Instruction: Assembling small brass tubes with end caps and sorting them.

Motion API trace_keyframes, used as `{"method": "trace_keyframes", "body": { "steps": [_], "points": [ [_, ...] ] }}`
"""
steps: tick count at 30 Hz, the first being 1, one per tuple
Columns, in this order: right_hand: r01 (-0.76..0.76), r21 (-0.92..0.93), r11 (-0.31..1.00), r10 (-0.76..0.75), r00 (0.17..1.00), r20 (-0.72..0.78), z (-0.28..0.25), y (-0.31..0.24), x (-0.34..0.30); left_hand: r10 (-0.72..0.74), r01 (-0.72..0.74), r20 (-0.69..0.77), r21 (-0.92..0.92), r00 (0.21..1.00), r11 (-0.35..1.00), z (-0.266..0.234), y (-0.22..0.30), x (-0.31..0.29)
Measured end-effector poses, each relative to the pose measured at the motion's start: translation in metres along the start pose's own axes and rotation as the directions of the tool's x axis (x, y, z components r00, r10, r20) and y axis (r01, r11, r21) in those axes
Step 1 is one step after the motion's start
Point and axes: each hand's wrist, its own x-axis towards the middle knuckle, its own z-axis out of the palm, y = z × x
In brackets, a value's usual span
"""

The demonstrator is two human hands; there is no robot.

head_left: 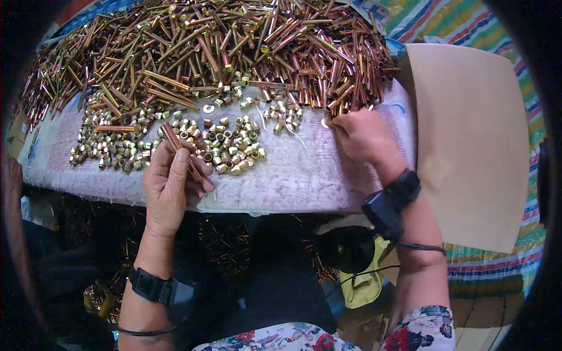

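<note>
Clock directions were taken from the centre of my view. At 9 o'clock, my left hand point(167, 187) grasped at least one long copper-coloured metal tube point(170, 137) between thumb and fingers, tilted with its upper end toward 11 o'clock; the curled fingers partly hid its lower end. At 2 o'clock, my right hand point(369, 140) was bent inward, fingertips at the lower edge of a large heap of copper- and brass-coloured slender metal rods and tubes point(222, 47); I could not tell whether it gripped a piece. That heap spread from 10 to 1 o'clock on a whitish, fuzzy cloth-covered work surface point(304, 181). Short brass-coloured metal collars point(237, 146) lay loose at 10 o'clock, just beside my left hand. A flat round silver-coloured washer point(208, 109) lay at the heap's near edge, toward 10 o'clock. A tan, smooth rectangular board point(474, 146) stood at 3 o'clock.
</note>
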Motion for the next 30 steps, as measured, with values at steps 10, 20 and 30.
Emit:
{"method": "trace_keyframes", "body": {
  "steps": [10,20,30],
  "points": [
    [0.291,0.080,0.954,-0.291,0.819,0.494,-0.036,0.019,0.054,0.007,-0.007,-0.001,0.013,1.000,1.000,0.001,0.002,0.000],
    [-0.024,0.334,0.942,-0.226,0.691,0.687,-0.022,0.032,0.037,0.005,-0.006,-0.066,-0.008,0.998,1.000,0.007,0.007,-0.002],
    [-0.157,0.247,0.956,0.173,0.984,-0.046,0.004,-0.011,-0.059,-0.229,0.152,-0.117,-0.458,0.966,0.876,0.021,0.031,-0.047]
  ]
}}
